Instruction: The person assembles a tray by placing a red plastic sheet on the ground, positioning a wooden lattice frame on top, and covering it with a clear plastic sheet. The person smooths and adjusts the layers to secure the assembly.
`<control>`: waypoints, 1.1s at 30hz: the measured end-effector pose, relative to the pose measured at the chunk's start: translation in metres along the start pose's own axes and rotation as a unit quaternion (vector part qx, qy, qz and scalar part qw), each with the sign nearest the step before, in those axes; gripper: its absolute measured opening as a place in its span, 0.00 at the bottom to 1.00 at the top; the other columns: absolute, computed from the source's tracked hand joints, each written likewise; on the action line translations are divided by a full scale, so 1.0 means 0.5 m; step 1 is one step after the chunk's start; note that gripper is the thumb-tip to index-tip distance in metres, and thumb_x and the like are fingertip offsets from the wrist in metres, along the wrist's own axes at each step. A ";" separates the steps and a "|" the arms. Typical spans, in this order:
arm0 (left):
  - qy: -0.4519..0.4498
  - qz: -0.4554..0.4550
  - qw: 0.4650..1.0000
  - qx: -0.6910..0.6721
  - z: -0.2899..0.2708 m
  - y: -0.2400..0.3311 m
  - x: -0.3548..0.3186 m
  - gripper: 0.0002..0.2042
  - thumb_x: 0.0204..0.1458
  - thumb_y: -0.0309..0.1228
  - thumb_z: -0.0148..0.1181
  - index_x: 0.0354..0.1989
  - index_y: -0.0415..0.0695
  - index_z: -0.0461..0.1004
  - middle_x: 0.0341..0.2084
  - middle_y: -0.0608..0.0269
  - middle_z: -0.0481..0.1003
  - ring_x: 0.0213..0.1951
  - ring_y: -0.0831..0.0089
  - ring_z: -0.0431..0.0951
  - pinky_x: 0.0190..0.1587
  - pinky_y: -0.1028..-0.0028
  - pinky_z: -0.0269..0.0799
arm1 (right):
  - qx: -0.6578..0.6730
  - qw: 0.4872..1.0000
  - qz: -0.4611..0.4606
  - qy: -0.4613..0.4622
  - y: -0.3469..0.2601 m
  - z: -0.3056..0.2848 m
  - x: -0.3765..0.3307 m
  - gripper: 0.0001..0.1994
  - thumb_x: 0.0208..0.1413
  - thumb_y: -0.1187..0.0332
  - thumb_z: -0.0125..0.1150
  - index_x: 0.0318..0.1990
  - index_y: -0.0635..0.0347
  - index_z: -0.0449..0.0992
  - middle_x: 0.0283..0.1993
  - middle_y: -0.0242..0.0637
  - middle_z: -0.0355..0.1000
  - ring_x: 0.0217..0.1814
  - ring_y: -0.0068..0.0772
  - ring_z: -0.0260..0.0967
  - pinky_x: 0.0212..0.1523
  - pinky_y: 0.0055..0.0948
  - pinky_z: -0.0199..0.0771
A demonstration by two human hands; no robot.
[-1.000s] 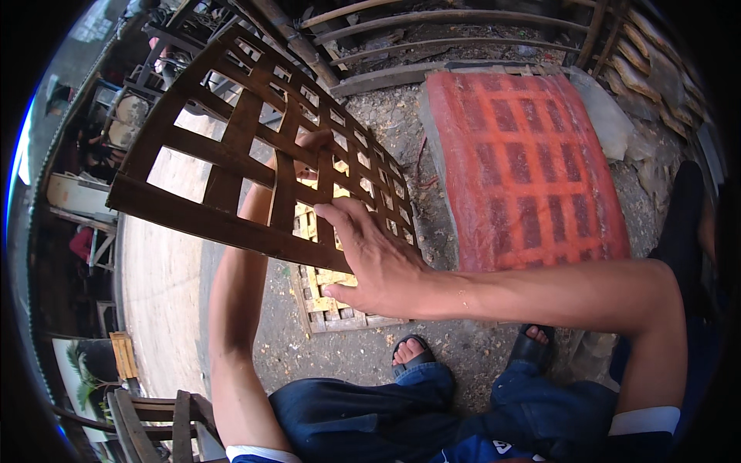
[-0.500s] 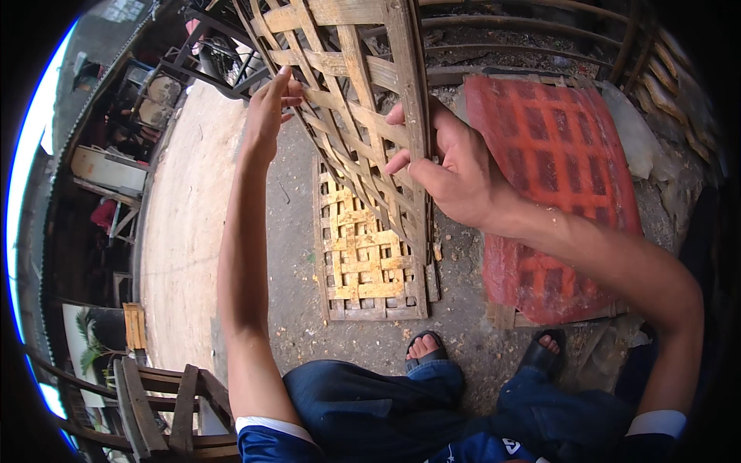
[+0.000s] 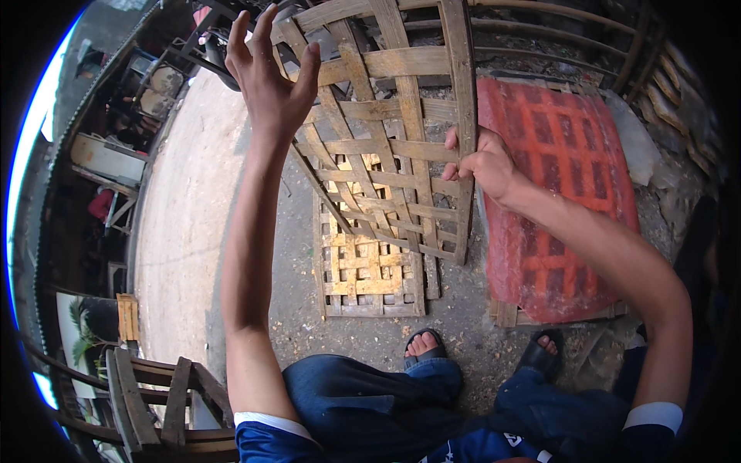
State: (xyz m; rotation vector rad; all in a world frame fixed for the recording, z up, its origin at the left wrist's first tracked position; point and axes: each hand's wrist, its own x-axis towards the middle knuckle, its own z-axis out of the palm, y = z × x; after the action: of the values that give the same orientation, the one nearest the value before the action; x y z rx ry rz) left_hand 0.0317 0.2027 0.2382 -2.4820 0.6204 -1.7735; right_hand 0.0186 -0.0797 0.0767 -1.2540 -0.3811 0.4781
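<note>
A woven bamboo rack [image 3: 421,149] with a wooden frame is held up and tilted in front of me. My right hand [image 3: 489,166] grips its right rail, with the fingertips curled round to the inner side. Beside the rack's upper left part, my left hand [image 3: 270,85] is raised with its fingers spread, holding nothing. Underneath, a second woven rack [image 3: 370,289] lies flat on the ground, its far part hidden behind the raised one. It seems to rest on another frame, whose edge pokes out at its right.
To the right, red netting or sheeting [image 3: 559,193] covers more racks. A slatted wooden piece [image 3: 174,401] stands at lower left. Bamboo rails [image 3: 556,50] run along the far side. Pale pavement [image 3: 185,231] stretches along the left. My sandalled feet [image 3: 424,347] are close to the lying rack.
The raised rack has swung to face me more broadly, its lower end moving right. My left hand has risen and spread its fingers. My right hand has shifted right with the rail.
</note>
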 end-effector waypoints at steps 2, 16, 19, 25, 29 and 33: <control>-0.089 -0.009 0.996 -0.016 -0.024 0.102 0.039 0.33 0.50 0.40 0.68 0.67 0.50 0.66 0.71 0.45 0.52 0.69 0.48 0.54 0.68 0.48 0.53 | -0.012 1.000 0.006 -0.004 -0.006 -0.016 -0.003 0.19 0.43 0.85 0.44 0.44 0.61 0.71 0.39 0.40 0.70 0.35 0.33 0.77 0.36 0.31 0.77; -0.229 0.158 0.960 -0.035 0.009 0.229 0.021 0.38 0.46 0.58 0.68 0.67 0.64 0.68 0.76 0.49 0.49 0.74 0.44 0.50 0.73 0.35 0.38 | -0.016 1.000 -0.005 -0.017 -0.012 -0.004 -0.018 0.17 0.39 0.82 0.50 0.41 0.63 0.72 0.31 0.40 0.75 0.34 0.32 0.76 0.36 0.29 0.72; -0.275 0.120 0.952 -0.053 0.009 0.246 0.019 0.44 0.40 0.61 0.70 0.70 0.64 0.65 0.76 0.47 0.46 0.75 0.42 0.46 0.72 0.34 0.37 | -0.021 0.999 0.002 -0.025 -0.008 -0.019 -0.017 0.17 0.42 0.83 0.49 0.43 0.62 0.72 0.37 0.39 0.74 0.35 0.31 0.76 0.37 0.30 0.73; -0.330 0.098 0.937 -0.048 0.017 0.283 0.001 0.55 0.32 0.62 0.74 0.74 0.63 0.58 0.77 0.46 0.41 0.76 0.40 0.42 0.71 0.32 0.38 | -0.028 0.998 0.000 -0.056 0.005 -0.038 -0.011 0.19 0.47 0.85 0.46 0.48 0.62 0.72 0.45 0.40 0.73 0.37 0.30 0.77 0.39 0.31 0.75; -0.313 0.097 0.944 -0.048 0.021 0.295 -0.003 0.51 0.35 0.60 0.74 0.73 0.62 0.60 0.76 0.45 0.44 0.75 0.46 0.49 0.71 0.35 0.44 | -0.048 0.997 0.010 -0.053 -0.005 -0.045 -0.020 0.19 0.48 0.85 0.46 0.48 0.62 0.72 0.46 0.39 0.73 0.39 0.31 0.78 0.39 0.30 0.75; -0.153 0.115 0.979 -0.066 0.035 0.290 -0.007 0.38 0.44 0.54 0.71 0.67 0.59 0.69 0.72 0.47 0.55 0.68 0.56 0.63 0.65 0.43 0.56 | -0.057 0.996 0.012 -0.075 -0.014 -0.035 -0.033 0.19 0.48 0.85 0.47 0.48 0.60 0.73 0.45 0.37 0.72 0.39 0.32 0.79 0.39 0.30 0.73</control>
State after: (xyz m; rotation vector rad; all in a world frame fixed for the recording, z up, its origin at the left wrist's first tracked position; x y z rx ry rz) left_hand 0.0031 0.0671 0.1927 -2.5638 0.9775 -1.2764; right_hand 0.0148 -0.1042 0.0782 -1.3384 -0.5264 0.5788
